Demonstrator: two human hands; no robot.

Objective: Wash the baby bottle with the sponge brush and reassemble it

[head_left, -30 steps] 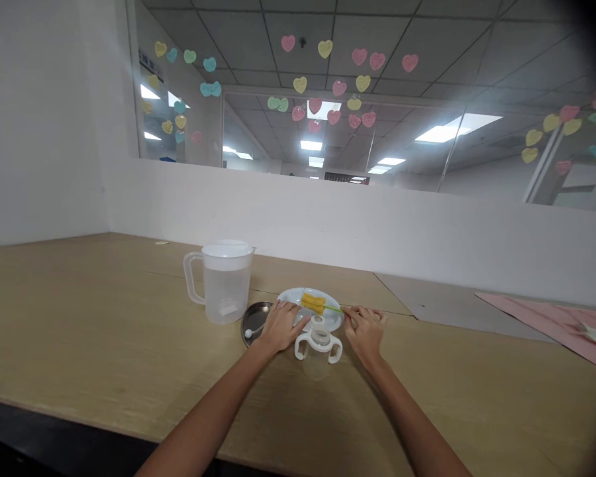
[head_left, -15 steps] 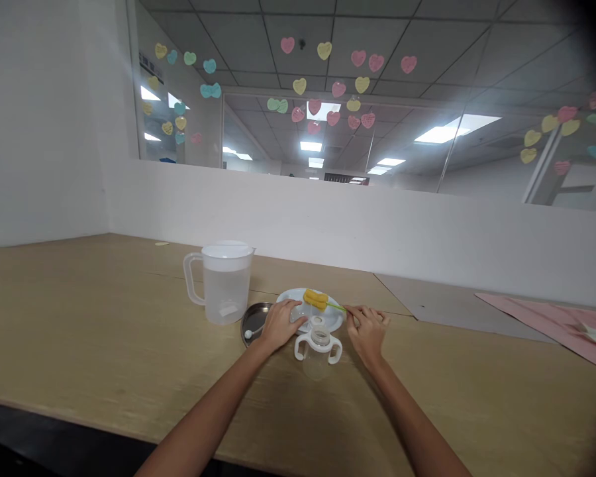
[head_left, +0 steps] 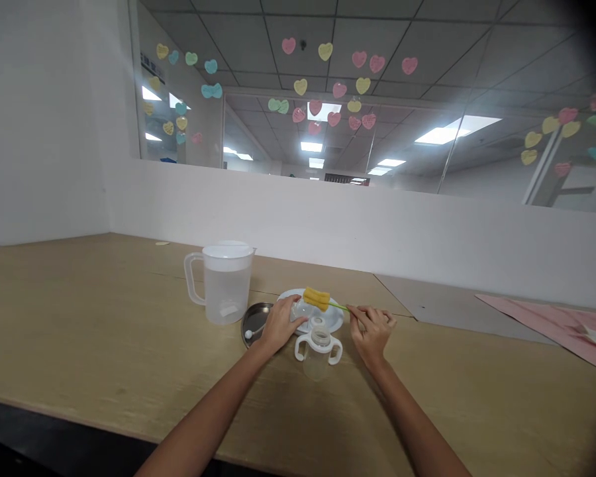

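Head view: right hand (head_left: 371, 333) pinches green brush handle (head_left: 338, 305); left hand (head_left: 280, 324) covers clear bottle (head_left: 302, 310), half-hidden.

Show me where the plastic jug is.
In the head view, the plastic jug stands on the wooden table, just left of the dark metal lid and the person's left hand.

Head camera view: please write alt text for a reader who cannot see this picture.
A person's right hand holds the green handle of a yellow sponge brush, and the left hand holds a clear bottle on a white plate. A two-handled sippy cup and a plastic pitcher stand on the wooden table.
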